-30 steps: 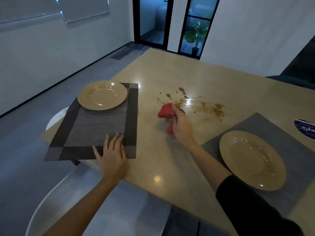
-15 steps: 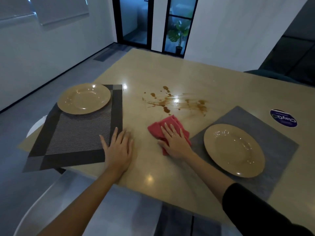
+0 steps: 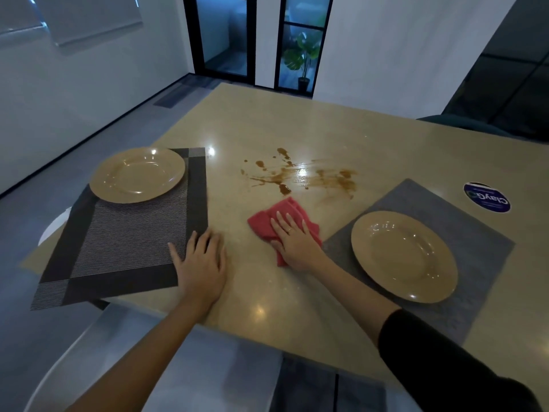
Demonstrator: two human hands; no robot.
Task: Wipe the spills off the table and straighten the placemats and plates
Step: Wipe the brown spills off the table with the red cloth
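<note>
A brown spill (image 3: 300, 175) is smeared across the middle of the beige table (image 3: 326, 135). Just below it lies a red cloth (image 3: 267, 220), with my right hand (image 3: 295, 242) pressed flat on it, fingers spread. My left hand (image 3: 202, 264) rests flat at the near right corner of a dark striped placemat (image 3: 127, 242), which overhangs the table's left edge. A tan plate (image 3: 137, 174) sits at that mat's far left corner. On the right, a grey placemat (image 3: 463, 319) lies turned at an angle, with a second tan plate (image 3: 404, 257) on it.
A round blue sticker (image 3: 487, 197) lies on the table beyond the grey mat. A white chair (image 3: 98, 352) stands under the near edge. A dark chair back (image 3: 463, 126) shows at the far right. Glass doors and a potted plant (image 3: 301, 59) are beyond the table.
My right hand drew the red cloth back from the spill toward me and flattened onto it. My left hand slid right, to the dark mat's near right corner.
</note>
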